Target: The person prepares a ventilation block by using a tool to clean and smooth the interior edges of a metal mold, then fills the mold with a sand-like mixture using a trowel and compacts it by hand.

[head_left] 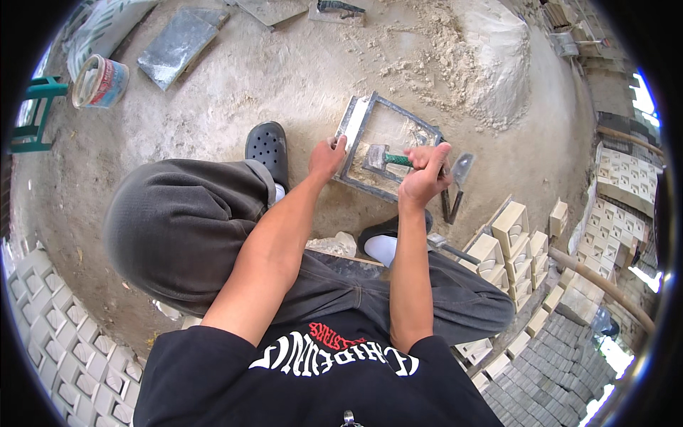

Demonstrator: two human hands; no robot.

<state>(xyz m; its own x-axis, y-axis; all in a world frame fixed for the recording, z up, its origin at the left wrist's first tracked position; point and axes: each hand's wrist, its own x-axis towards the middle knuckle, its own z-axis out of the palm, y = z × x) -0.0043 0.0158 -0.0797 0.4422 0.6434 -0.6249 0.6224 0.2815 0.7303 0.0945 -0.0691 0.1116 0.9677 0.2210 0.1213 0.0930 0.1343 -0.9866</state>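
Note:
A square dark metal frame [369, 186] lies on the dusty ground in front of me, with sandy powder inside it and a pale strip along its left side. My left hand [327, 158] has its fingers closed on the frame's left edge. Over the frame's right side, my right hand [425, 172] is wrapped around the green handle of a hammer [397, 160]. The hammer's grey head is above the inside of the frame; whether it touches the powder I cannot tell. Just right of that hand lies a trowel [462, 168] with a shiny blade.
A heap of pale sand [491, 67] rises at the far right. Stacked cream blocks [510, 226] stand near my right knee. At the far left are a bucket [101, 82], a green stool [39, 117] and a grey slab [180, 48]. Patterned blocks [67, 341] fill the lower left.

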